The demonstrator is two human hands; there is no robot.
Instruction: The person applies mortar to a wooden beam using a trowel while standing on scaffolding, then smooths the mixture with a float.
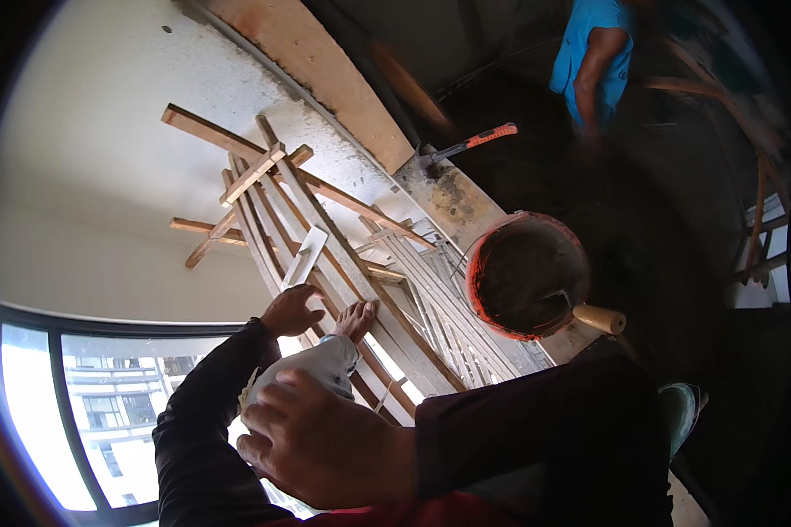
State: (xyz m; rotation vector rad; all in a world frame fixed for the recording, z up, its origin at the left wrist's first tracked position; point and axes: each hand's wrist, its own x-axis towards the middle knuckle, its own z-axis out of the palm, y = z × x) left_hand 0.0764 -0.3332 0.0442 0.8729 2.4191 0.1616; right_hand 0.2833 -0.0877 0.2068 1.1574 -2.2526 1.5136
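My left hand (292,309) is closed at the lower end of a flat pale rectangular plate (306,255), which looks like a plastering trowel; its handle, if any, is hidden. Close beside it, a bare foot (356,321) rests on the wooden planks (325,255), below a pale trouser leg (312,369). My right hand (325,439) hangs over that leg, nearer to me, with bent fingers somewhat apart and a little blurred. I see nothing in it, though the palm is hidden.
An orange-rimmed bucket (478,290) stands on a ledge (457,206), with a wooden tool handle (599,318) sticking out. Behind it lies a hammer (470,142). A person in blue (596,53) is at the far right. A window (114,404) is on the left, below a pale wall (79,211).
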